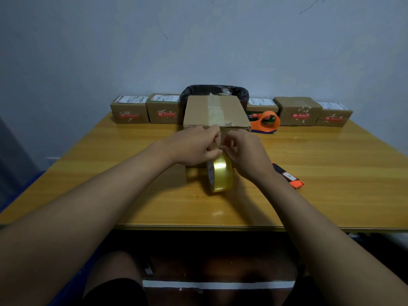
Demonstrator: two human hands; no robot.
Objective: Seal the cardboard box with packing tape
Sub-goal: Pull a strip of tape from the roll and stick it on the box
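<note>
A plain cardboard box [215,112] stands in the middle of the wooden table [110,173], its top flaps closed under a strip of clear tape running front to back. A roll of yellowish packing tape [220,173] hangs on edge in front of the box, just above the table. My left hand [194,146] and my right hand [245,151] meet at the box's near face. Both pinch the stretch of tape between the roll and the box. The box's front face is mostly hidden behind my hands.
Several smaller labelled cardboard boxes [130,110] line the table's far edge against the wall. A black-lined bin [215,90] stands behind the box. An orange tape dispenser [266,122] lies right of the box. A black and orange utility knife [288,176] lies by my right wrist.
</note>
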